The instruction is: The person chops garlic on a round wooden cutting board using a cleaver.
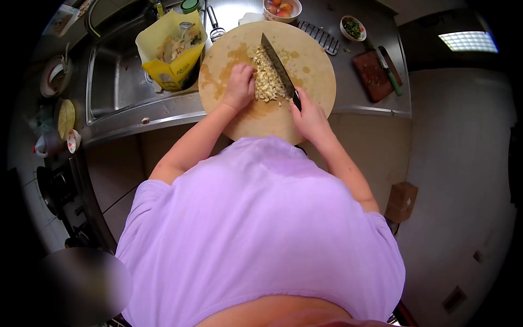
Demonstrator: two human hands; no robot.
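Note:
A round wooden chopping board (310, 76) lies on the steel counter. A pile of pale chopped pieces (267, 79) sits on its middle. My left hand (238, 87) rests curled against the left side of the pile, fingertips touching it. My right hand (310, 117) grips the dark handle of a large knife (279, 66). The blade runs along the right side of the pile, its tip pointing to the far edge of the board.
A steel sink (117, 76) at left holds a yellow bag (171, 49) of scraps. A bowl of reddish produce (282, 9), a small bowl of greens (352, 27) and a dark board with a green-handled knife (376, 68) lie beyond. A cardboard box (402, 200) stands on the floor.

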